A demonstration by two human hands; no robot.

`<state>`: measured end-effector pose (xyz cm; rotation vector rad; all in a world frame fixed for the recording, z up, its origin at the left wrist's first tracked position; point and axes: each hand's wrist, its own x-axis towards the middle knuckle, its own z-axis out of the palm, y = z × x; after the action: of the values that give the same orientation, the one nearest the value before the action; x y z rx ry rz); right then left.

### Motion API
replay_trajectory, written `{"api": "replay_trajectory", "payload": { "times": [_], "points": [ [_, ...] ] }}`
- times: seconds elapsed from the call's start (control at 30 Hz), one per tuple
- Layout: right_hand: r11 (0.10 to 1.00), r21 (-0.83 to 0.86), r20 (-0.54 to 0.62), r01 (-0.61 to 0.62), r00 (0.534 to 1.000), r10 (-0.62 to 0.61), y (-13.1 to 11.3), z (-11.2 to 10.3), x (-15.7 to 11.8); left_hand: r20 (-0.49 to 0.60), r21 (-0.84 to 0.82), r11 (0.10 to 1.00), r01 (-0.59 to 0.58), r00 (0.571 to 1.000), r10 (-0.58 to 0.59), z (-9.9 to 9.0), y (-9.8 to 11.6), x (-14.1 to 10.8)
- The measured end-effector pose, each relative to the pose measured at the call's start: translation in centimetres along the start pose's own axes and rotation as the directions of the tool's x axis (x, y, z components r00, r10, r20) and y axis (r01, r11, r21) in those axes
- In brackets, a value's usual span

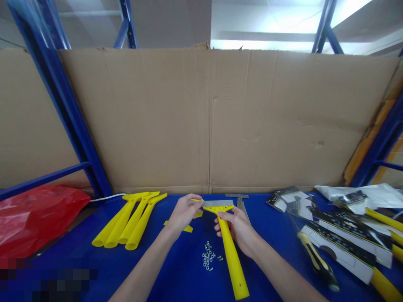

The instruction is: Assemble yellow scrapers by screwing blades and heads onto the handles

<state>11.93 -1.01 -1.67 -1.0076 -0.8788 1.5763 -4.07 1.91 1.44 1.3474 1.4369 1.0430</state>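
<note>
My right hand is wrapped round the neck of a yellow scraper handle, its hollow end toward me. A flat metal blade lies along the top of the scraper head. Just left of the head, my left hand pinches a small yellow piece. Beneath that hand, more yellow pieces rest on the blue table. Several small nuts and screws are scattered between my forearms.
Several yellow handles lie at the left beside a red bag. Metal tools sit behind my right hand. At the right are a screwdriver and black-and-white packages. Cardboard stands behind the table.
</note>
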Motion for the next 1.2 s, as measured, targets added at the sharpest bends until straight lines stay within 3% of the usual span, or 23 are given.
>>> {"api": "replay_trajectory", "payload": {
  "times": [0.17, 0.27, 0.47, 0.57, 0.83, 1.03, 1.13, 1.2],
  "points": [
    [1.000, 0.006, -0.019, 0.003, 1.000, -0.003, 0.0, -0.2, 0.1, 0.032, 0.226, 0.969, -0.103, 0.995, 0.098, -1.9, -0.5, 0.4],
    [1.000, 0.002, -0.031, -0.005, 1.000, 0.005, 0.0, -0.3, 0.1, 0.154, 0.387, 0.900, -0.202, 0.976, 0.152, -3.7, -1.0, 0.5],
    [1.000, -0.011, -0.042, 0.001, 0.999, -0.001, 0.0, -0.3, 0.2, 0.196, 0.778, 0.598, -0.194, 0.979, 0.063, -5.2, -1.5, -0.2],
    [1.000, -0.007, -0.046, 0.001, 0.999, -0.001, 0.1, -0.4, 0.2, 0.194, 0.854, 0.491, -0.175, 0.981, 0.013, -5.0, -1.1, -0.6],
    [1.000, 0.019, -0.044, 0.006, 0.999, -0.006, 0.1, -0.4, 0.2, 0.227, 0.947, 0.212, -0.241, 0.970, 0.088, -4.4, -0.3, -1.3],
    [1.000, 0.020, -0.046, 0.005, 0.999, -0.004, 0.0, -0.4, 0.2, 0.233, 0.944, 0.203, -0.259, 0.961, 0.147, -4.8, -0.6, -0.7],
    [1.000, 0.029, -0.045, 0.005, 0.999, -0.004, 0.1, -0.4, 0.2, 0.201, 0.916, 0.305, -0.259, 0.957, 0.208, -5.4, -0.5, -0.3],
    [0.999, 0.036, -0.034, 0.006, 0.999, -0.005, 0.1, -0.4, 0.2, 0.145, 0.869, 0.425, -0.255, 0.951, 0.274, -5.6, -0.4, -0.1]
  ]
}}
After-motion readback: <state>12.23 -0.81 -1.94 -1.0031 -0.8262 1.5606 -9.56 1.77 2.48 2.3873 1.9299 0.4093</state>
